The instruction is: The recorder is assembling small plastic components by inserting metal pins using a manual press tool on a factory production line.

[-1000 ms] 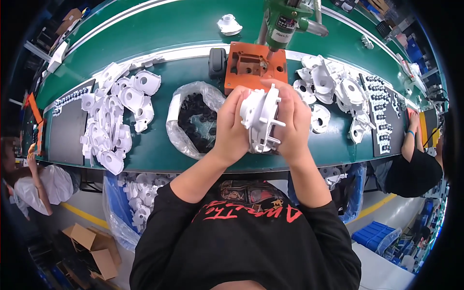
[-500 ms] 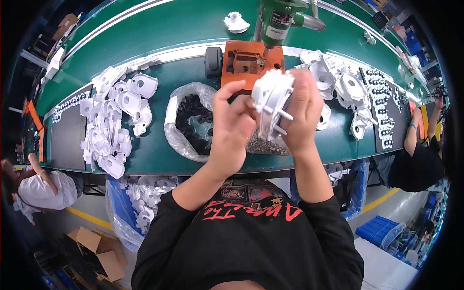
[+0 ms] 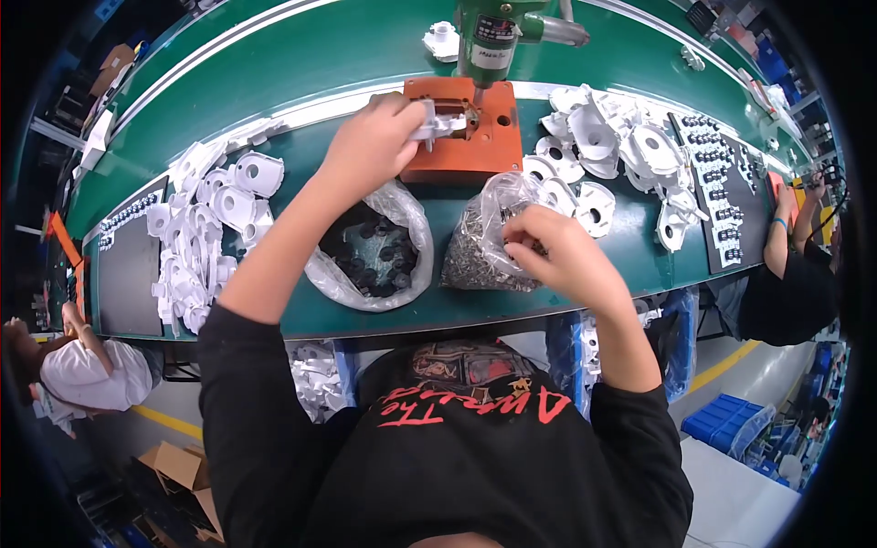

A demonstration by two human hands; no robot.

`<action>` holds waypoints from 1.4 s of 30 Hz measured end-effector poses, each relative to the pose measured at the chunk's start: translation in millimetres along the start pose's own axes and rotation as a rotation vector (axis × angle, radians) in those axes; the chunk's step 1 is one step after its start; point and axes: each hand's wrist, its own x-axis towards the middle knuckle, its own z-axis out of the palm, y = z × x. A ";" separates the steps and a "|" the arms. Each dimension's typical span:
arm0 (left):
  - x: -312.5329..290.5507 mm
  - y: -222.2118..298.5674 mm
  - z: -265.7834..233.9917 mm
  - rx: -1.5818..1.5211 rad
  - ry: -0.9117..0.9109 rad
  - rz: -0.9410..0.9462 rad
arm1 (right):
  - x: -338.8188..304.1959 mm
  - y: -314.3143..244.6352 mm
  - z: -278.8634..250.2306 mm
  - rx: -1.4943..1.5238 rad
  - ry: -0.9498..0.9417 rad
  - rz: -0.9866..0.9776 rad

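My left hand (image 3: pixel 375 137) is closed on a white plastic part (image 3: pixel 440 123), holding it over the recess of the orange fixture block (image 3: pixel 457 163). The hand hides some of that part. Above the block stands a green press head (image 3: pixel 489 50), its thin tip pointing down at the recess. My right hand (image 3: pixel 571 260) is at the mouth of a clear plastic bag of small metal screws (image 3: pixel 475 251). Its fingers are bent together; what they pinch, if anything, is too small to make out. Beside it lies an open plastic bag of black round parts (image 3: pixel 370 256).
White plastic housings lie in piles at left (image 3: pixel 196 247) and right (image 3: pixel 653 151). A dark tray (image 3: pixel 722 192) at right holds rows of black-and-white parts. Blue lined bins (image 3: pixel 681 342) sit below the table edge. Co-workers sit at far left (image 3: pixel 100 374) and far right (image 3: pixel 781 301).
Both hands were turning a white housing over the table. They have parted: the left has moved to the orange block with a white part, the right to the screw bag.
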 end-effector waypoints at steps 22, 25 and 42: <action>12.9 -19.5 59.5 0.120 0.027 0.300 | -6.2 -4.0 8.7 -0.088 0.117 -0.030; 9.4 -13.4 51.9 0.071 0.084 0.299 | -0.7 -2.0 10.9 -0.187 0.116 -0.075; -119.2 9.3 6.3 -0.004 -0.534 -0.116 | 7.7 0.2 0.1 -0.075 0.083 0.010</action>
